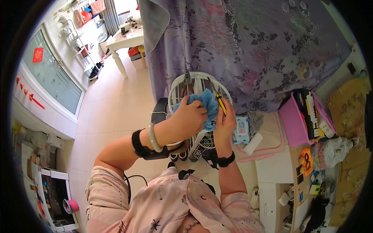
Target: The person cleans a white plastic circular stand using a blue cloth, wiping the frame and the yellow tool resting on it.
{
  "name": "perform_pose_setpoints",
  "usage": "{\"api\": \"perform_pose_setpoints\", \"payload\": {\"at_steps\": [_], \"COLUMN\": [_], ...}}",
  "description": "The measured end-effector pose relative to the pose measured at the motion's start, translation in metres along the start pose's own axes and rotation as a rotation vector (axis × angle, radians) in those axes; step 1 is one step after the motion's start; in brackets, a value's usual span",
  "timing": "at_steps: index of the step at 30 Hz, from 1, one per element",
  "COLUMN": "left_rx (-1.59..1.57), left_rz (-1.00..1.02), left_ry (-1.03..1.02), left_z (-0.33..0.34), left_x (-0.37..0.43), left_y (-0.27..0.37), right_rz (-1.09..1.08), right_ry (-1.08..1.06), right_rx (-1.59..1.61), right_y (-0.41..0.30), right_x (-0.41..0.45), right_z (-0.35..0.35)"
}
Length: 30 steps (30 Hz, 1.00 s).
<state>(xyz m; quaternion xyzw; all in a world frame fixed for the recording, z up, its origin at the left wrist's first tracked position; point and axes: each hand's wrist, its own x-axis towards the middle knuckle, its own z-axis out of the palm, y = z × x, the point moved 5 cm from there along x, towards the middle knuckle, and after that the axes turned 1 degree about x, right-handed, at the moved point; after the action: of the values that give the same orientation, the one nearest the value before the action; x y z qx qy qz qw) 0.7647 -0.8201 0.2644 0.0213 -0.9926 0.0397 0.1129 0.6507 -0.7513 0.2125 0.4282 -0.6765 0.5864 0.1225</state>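
My left hand (188, 116) grips a bunched light-blue cloth (207, 100) over the round white wire rack (172, 84). My right hand (225, 125) holds a slim hand tool with a yellow-and-black handle (221, 103). Its dark, narrow shaft points away from me, above the rack, and the exact kind of tool cannot be told. The cloth lies between my two hands, close beside the tool. On the far side of the rack rests a pointed metal tool (187, 78), partly hidden by the cloth and my left hand.
A floral purple cloth (247, 52) hangs right behind the rack. To the right are a wipes packet (241, 130), a pink bin (294, 122) holding a keyboard, and a cluttered desk (300, 186). Checkered shoes (196, 150) are below. A white table (128, 38) stands farther left.
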Motion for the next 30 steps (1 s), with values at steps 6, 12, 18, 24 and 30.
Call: {"api": "perform_pose_setpoints", "payload": {"at_steps": [6,12,18,24,30], "left_rx": [-0.398,-0.454,-0.189,-0.285,-0.084], "left_rz": [0.049,-0.119,-0.656,-0.61,-0.514], "left_ry": [0.056,0.187,0.559,0.464,0.294], "left_z": [-0.011,-0.015,-0.01,0.029,0.013], "left_x": [-0.031,-0.048,-0.057,-0.04,-0.048], "left_y": [-0.012,-0.05,-0.092,-0.08,-0.04], "right_rz": [0.082,-0.167,-0.292,-0.241,-0.291], "right_ry": [-0.052,-0.136,-0.197,-0.223,-0.211], "right_rx": [0.088,-0.12,-0.167,-0.197,-0.287], "right_y": [-0.006,-0.035,-0.041,-0.039,-0.037], "right_x": [-0.001,-0.011,-0.017,-0.013,-0.015], "right_z": [-0.006,0.002,0.012,0.014,0.019]}}
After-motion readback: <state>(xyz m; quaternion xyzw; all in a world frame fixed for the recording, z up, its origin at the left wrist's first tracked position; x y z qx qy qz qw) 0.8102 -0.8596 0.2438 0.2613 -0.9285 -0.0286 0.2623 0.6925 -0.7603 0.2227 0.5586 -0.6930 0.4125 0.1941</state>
